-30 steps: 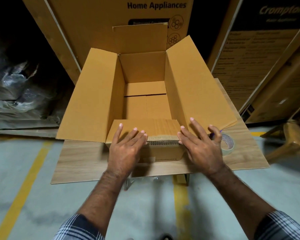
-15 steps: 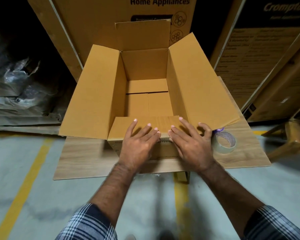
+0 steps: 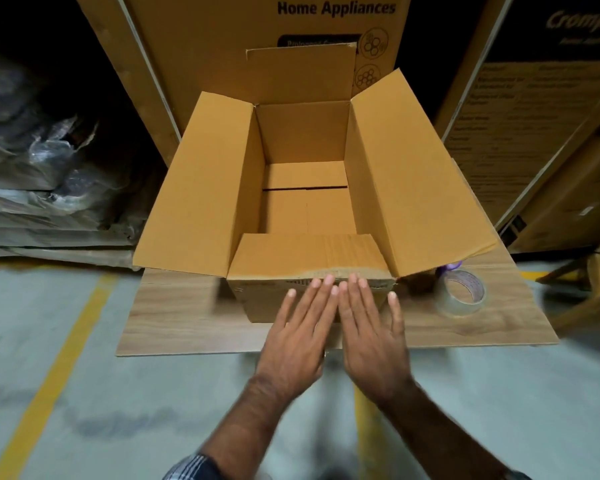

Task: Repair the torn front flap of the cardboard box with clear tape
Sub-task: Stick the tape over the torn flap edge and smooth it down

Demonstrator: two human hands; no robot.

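An open cardboard box stands on a small wood-grain table, its four flaps spread. The front flap folds inward over the opening; its fold edge near me looks ragged and torn. My left hand and my right hand lie flat side by side against the box's front wall, fingertips just under the torn edge, holding nothing. A roll of clear tape lies on the table to the right of the box, apart from both hands.
Large printed appliance cartons stand right behind the table. Plastic-wrapped bundles are piled at the left. A wooden stool sits at the right. The grey floor has yellow lines.
Both hands slid off the top of the front flap toward me and came together, now resting on the front wall. The flap stays folded inward.
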